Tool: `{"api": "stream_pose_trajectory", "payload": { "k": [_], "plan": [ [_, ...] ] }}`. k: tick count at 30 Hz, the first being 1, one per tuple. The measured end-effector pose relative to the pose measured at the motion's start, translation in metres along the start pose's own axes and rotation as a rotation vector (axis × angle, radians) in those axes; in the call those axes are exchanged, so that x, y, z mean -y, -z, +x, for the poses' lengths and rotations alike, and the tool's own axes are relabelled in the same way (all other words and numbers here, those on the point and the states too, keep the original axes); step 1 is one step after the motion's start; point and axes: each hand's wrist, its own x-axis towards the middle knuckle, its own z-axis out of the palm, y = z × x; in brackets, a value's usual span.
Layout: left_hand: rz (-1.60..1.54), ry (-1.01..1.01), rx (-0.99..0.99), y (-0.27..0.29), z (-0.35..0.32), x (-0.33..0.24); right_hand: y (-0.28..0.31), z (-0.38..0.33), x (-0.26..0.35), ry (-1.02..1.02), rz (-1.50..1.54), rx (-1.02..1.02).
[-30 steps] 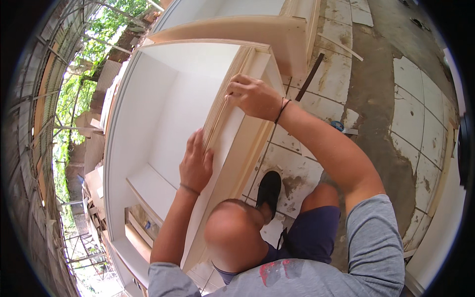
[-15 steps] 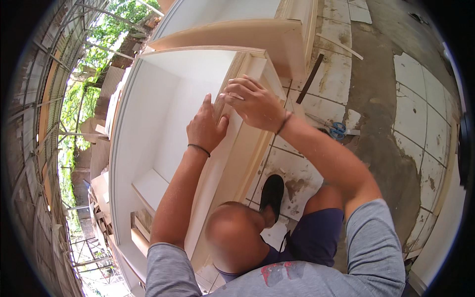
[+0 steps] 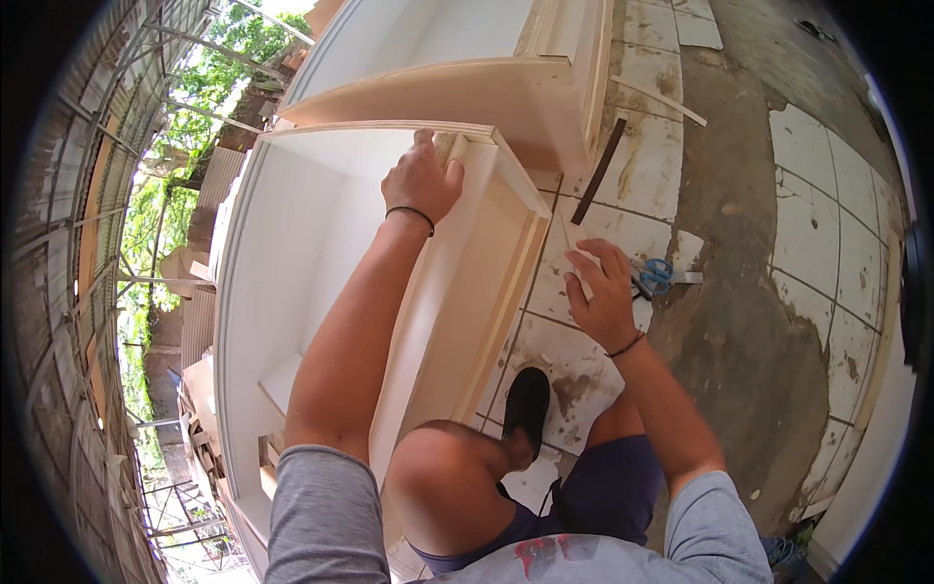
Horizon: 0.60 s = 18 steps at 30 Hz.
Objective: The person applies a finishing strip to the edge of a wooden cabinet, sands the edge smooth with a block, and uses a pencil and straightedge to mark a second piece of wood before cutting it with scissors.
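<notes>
Your left hand [image 3: 423, 187], thumb spread, rests on the cabinet [image 3: 467, 263] near its far corner, likely for steadying; right hand [image 3: 600, 292], fingers loosely spread, near scissors [image 3: 658, 276].

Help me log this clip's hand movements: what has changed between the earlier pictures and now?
The left hand has moved farther up along the wooden cabinet, close to its far corner. The right hand has come off the cabinet, moved right and back toward the body, and is now open above the floor. The cabinet, blue-handled scissors and dark strip stay where they were.
</notes>
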Motion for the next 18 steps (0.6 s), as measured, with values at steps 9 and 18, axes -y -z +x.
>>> {"api": "stream_pose_trajectory", "payload": {
  "k": [9, 18],
  "plan": [
    [0.117, -0.066, -0.046, -0.001, 0.016, -0.007, 0.001, -0.061, -0.041, -0.212, -0.057, 0.011],
    [0.106, -0.047, -0.048, -0.013, 0.011, 0.015, -0.014, -0.126, -0.109, -0.666, -0.312, 0.42]
  ]
}}
